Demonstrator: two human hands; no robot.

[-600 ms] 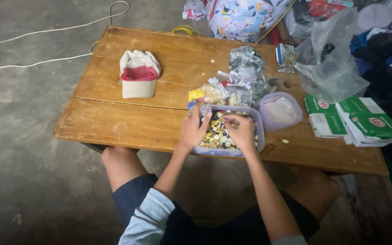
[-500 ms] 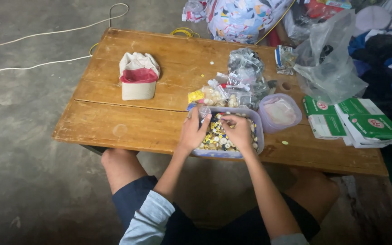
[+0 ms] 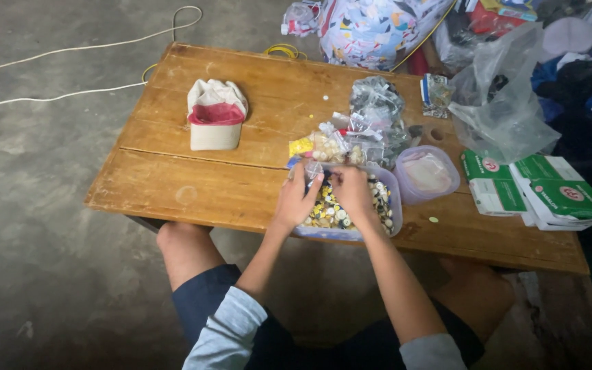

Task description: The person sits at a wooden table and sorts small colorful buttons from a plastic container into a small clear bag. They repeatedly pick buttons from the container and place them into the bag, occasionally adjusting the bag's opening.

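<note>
A clear plastic tub (image 3: 390, 227) full of small yellow, white and dark buttons sits near the front edge of a wooden table (image 3: 193, 192). Both my hands are over it. My left hand (image 3: 297, 199) pinches a small clear plastic bag (image 3: 312, 169) at the tub's back left corner. My right hand (image 3: 351, 190) has its fingers bent at the same little bag, above the buttons. Whether it grips the bag is unclear.
A pile of small clear bags (image 3: 371, 120) lies behind the tub, and a round lidded tub (image 3: 426, 175) stands to its right. A white and red cap (image 3: 215, 122) rests at left. Green and white boxes (image 3: 536, 192) and a large plastic bag (image 3: 505, 103) are at right.
Both hands have stayed over the tub with only small finger movement at the little bag.
</note>
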